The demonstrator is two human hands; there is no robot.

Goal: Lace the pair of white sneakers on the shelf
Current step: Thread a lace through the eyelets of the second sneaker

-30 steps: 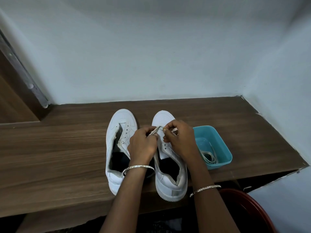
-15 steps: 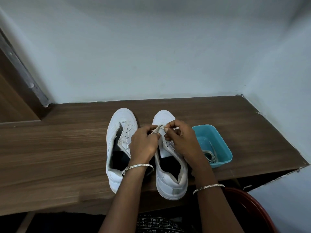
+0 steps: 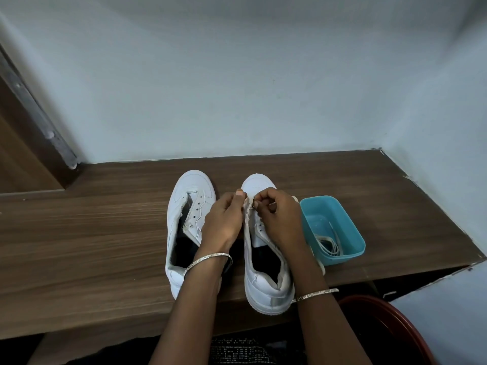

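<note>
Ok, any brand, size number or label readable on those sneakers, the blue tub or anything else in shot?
None readable.
Left sneaker: plain white, no logo or number showing.
Right sneaker: a grey heel tab, no print legible.
Blue tub: no label visible.
Dark fabric at the bottom edge: white dotted pattern, not lettering I can read.

One head-worn view — looking forward and down from close above the wooden shelf (image 3: 92, 233), facing the far wall (image 3: 237, 88); both forearms enter from the near edge.
</note>
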